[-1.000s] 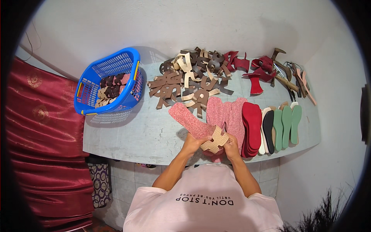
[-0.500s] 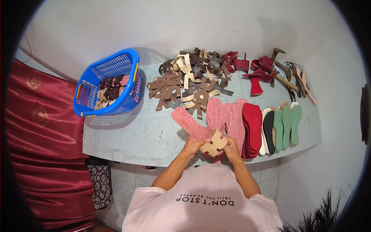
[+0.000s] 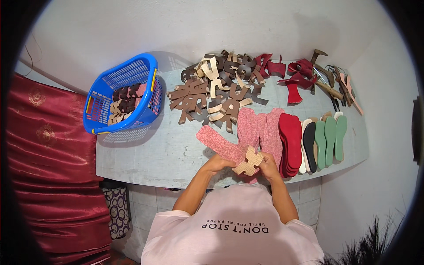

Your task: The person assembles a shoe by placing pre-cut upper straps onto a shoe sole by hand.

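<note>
Sitting on the left of the table point(image 3: 145, 159), a blue basket point(image 3: 89, 118) holds some strapped soles point(image 3: 126, 105). Next along is a messy pile of straps point(image 3: 190, 93), mostly brown. Front and middle, the left hand point(image 3: 219, 163) grips a pink sole point(image 3: 217, 139), with a tan strap point(image 3: 249, 162) over its near end; the right hand point(image 3: 268, 166) pinches the strap's right side. Can't tell if that strap's fixed. Then come more pink soles point(image 3: 248, 123), red soles point(image 3: 290, 134), green soles point(image 3: 329, 137), and a hammer point(image 3: 330, 91) farther back. If either grip loosens, I reckon the strap could twist crooked, and a stray elbow might knock that close-packed row. Writing-wise: black lettering on the shirt point(image 3: 185, 243), upside down from here. No brand labels I can make out.
</note>
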Tool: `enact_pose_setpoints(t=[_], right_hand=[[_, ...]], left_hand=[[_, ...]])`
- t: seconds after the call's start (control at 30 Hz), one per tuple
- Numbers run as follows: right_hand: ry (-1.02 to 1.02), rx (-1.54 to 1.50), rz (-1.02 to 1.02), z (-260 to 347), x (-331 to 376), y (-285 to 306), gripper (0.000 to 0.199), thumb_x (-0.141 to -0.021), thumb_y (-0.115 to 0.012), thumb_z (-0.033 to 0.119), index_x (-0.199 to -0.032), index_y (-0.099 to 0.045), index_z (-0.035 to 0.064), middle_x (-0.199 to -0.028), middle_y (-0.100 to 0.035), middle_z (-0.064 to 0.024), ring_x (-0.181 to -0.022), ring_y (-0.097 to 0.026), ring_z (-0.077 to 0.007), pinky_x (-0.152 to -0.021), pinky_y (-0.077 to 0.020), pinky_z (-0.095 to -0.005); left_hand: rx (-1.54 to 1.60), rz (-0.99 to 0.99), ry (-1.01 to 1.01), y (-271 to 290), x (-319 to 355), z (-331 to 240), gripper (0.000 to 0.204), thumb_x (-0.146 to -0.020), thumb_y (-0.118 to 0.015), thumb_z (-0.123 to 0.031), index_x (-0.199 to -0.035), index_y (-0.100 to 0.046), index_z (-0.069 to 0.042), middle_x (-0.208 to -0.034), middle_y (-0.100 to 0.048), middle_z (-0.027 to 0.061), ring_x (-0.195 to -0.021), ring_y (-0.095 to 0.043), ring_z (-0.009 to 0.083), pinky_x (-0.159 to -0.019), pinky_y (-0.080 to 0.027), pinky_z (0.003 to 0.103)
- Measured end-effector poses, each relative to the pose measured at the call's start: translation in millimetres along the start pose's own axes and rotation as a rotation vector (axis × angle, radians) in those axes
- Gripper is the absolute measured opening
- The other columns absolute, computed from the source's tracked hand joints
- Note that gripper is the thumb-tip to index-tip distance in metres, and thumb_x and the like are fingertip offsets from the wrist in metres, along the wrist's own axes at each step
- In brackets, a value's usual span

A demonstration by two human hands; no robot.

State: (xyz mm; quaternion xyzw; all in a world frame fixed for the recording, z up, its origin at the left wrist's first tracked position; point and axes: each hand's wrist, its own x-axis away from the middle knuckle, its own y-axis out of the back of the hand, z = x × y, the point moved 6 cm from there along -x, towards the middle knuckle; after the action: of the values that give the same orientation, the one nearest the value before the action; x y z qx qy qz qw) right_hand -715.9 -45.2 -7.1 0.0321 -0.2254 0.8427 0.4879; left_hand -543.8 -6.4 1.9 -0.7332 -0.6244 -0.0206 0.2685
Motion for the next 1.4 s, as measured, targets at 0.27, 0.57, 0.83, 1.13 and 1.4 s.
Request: enact_pose_setpoints(t=[0.27, 0.57, 0.83, 1.13, 1.4], right_hand=[[0.048, 0.11, 0.039, 3.0, 1.0, -0.3, 0.021, -0.08, -0.052, -0.001, -0.097, -0.063, -0.0029, -0.087, -0.064, -0.0015, -0.076, -0.057, -0.0082, -0.068, -0.0463, -0.0235], [0.073, 0.144, -0.035, 16.4, -4.0, 0.3, 0.024, -0.076, -0.05, -0.006, -0.096, -0.063, -0.0039, -0.084, -0.063, -0.0017, -0.076, -0.056, -0.008, -0.07, -0.0455, -0.0227], [0.061, 0.142, -0.008, 9.4, -7.8, 1.3, 0.02, -0.076, -0.05, -0.006, -0.092, -0.064, -0.004, -0.081, -0.063, -0.0009, -0.074, -0.056, -0.0079, -0.068, -0.0454, -0.0234], [0.126, 0.191, 0.0, 3.8, -5.8, 4.4, 0.021, -0.075, -0.052, -0.004, -0.092, -0.064, -0.0028, -0.083, -0.062, -0.0011, -0.077, -0.055, -0.0083, -0.071, -0.0443, -0.0235], [0.138, 0.205, 0.063, 7.9, -2.5, 5.4, 0.021, -0.077, -0.05, -0.002, -0.094, -0.063, -0.0032, -0.086, -0.062, -0.0016, -0.079, -0.055, -0.0083, -0.072, -0.0447, -0.0238]], left_hand=[[-0.082, -0.122, 0.063, -3.8, 6.7, 1.2, 0.061, -0.06, -0.062, 0.013, -0.119, -0.051, 0.001, -0.114, -0.058, 0.0111, -0.108, -0.054, 0.0221, -0.095, -0.04, 0.035], [-0.065, -0.105, -0.004, -5.0, -0.7, -10.7, 0.06, -0.061, -0.065, 0.011, -0.118, -0.05, 0.001, -0.114, -0.057, 0.0101, -0.106, -0.055, 0.022, -0.093, -0.042, 0.035], [0.011, -0.073, 0.091, -2.1, -1.8, 2.3, 0.06, -0.063, -0.064, 0.01, -0.12, -0.049, 0.001, -0.113, -0.058, 0.0095, -0.103, -0.057, 0.0217, -0.091, -0.044, 0.034], [0.005, -0.138, 0.05, -2.1, -2.5, 20.1, 0.055, -0.065, -0.062, 0.009, -0.118, -0.05, 0.001, -0.112, -0.058, 0.0097, -0.101, -0.057, 0.0222, -0.088, -0.045, 0.035], [0.078, -0.249, -0.025, -12.1, 4.5, 14.8, 0.046, -0.063, -0.065, 0.008, -0.108, -0.057, 0.0, -0.102, -0.061, 0.0072, -0.096, -0.057, 0.0194, -0.088, -0.043, 0.032]])
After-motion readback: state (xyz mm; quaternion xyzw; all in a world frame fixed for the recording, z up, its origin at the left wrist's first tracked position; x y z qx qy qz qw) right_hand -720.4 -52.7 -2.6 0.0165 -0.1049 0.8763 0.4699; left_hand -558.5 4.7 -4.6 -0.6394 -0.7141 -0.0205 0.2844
